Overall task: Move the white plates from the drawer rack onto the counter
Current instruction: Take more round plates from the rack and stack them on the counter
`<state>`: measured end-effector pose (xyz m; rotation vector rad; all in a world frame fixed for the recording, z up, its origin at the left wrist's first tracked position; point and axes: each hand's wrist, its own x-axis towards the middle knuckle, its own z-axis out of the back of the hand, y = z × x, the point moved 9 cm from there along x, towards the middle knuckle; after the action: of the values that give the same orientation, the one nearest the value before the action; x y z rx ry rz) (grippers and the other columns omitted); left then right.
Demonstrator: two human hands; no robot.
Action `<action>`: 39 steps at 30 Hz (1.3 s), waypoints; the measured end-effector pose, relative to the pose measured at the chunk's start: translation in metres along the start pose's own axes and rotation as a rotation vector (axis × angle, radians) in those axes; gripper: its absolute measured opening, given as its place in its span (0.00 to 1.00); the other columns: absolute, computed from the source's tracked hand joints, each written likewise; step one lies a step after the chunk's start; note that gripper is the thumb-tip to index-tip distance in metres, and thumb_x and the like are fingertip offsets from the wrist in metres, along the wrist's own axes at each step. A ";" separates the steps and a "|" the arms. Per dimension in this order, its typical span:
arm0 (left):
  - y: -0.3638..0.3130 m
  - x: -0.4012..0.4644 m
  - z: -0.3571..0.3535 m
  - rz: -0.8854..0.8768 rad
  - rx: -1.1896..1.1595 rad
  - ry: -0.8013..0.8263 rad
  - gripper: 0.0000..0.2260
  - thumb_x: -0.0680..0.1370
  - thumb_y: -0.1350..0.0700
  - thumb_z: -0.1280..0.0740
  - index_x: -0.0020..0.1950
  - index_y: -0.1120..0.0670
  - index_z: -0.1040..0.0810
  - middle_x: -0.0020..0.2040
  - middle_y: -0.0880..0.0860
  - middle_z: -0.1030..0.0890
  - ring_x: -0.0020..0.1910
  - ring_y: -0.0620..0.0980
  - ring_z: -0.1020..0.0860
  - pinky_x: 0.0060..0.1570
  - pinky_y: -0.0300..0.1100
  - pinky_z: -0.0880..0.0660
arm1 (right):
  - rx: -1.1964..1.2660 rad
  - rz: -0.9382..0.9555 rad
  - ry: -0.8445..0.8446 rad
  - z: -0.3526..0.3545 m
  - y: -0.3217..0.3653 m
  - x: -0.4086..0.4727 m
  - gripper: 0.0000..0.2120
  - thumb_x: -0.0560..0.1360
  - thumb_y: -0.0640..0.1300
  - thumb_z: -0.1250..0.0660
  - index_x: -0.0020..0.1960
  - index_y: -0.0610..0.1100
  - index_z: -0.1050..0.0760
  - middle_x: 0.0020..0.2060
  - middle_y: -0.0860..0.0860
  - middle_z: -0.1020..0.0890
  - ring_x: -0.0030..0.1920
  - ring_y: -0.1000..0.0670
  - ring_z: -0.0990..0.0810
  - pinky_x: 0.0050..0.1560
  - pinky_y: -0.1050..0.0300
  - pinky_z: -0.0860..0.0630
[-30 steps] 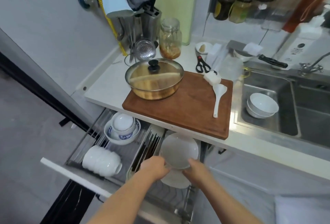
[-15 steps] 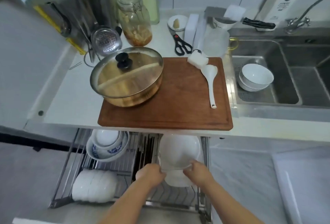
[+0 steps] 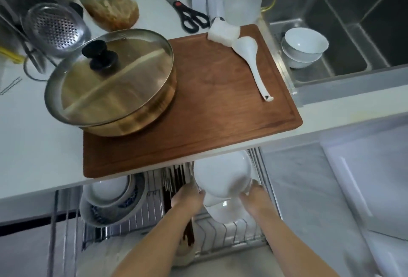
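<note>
A stack of white plates stands on edge in the wire drawer rack, just below the counter's front edge. My left hand grips the stack's left rim and my right hand grips its right rim. More white plates sit lower in the rack between my wrists. The stack's top is partly hidden under the counter edge.
A wooden cutting board covers the counter ahead, bearing a lidded pot, a white spoon and a sponge. Blue-patterned bowls sit left in the rack. The sink with white bowls lies to the right.
The camera has leaned closer and further over the counter. Both hands keep their grip on the plate stack, which looks tilted and slightly raised in the rack.
</note>
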<state>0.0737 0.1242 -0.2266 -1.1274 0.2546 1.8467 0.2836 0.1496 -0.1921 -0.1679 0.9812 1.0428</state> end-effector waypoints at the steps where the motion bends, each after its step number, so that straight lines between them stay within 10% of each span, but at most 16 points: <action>1: -0.002 0.006 0.001 -0.001 0.008 -0.020 0.23 0.80 0.49 0.44 0.74 0.51 0.40 0.61 0.55 0.21 0.57 0.55 0.22 0.49 0.44 0.26 | 0.025 -0.014 -0.018 -0.001 -0.001 0.004 0.20 0.74 0.44 0.37 0.63 0.39 0.33 0.57 0.39 0.23 0.56 0.39 0.22 0.53 0.49 0.25; 7: -0.007 0.035 0.008 -0.007 -0.059 -0.114 0.32 0.80 0.51 0.43 0.79 0.52 0.56 0.72 0.59 0.30 0.56 0.58 0.20 0.49 0.47 0.22 | 0.086 -0.057 -0.065 -0.014 -0.010 0.032 0.23 0.75 0.38 0.40 0.69 0.36 0.39 0.62 0.36 0.28 0.62 0.37 0.27 0.58 0.48 0.28; 39: -0.001 0.054 0.017 0.044 -0.093 -0.220 0.19 0.78 0.57 0.41 0.69 0.55 0.33 0.58 0.58 0.20 0.52 0.59 0.20 0.40 0.41 0.30 | 0.255 -0.095 -0.210 -0.016 -0.015 0.045 0.18 0.76 0.31 0.46 0.65 0.35 0.35 0.57 0.35 0.21 0.58 0.37 0.21 0.55 0.48 0.25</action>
<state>0.0558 0.1674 -0.2595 -0.9766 0.0683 2.0203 0.2922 0.1616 -0.2401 0.1023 0.8965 0.8219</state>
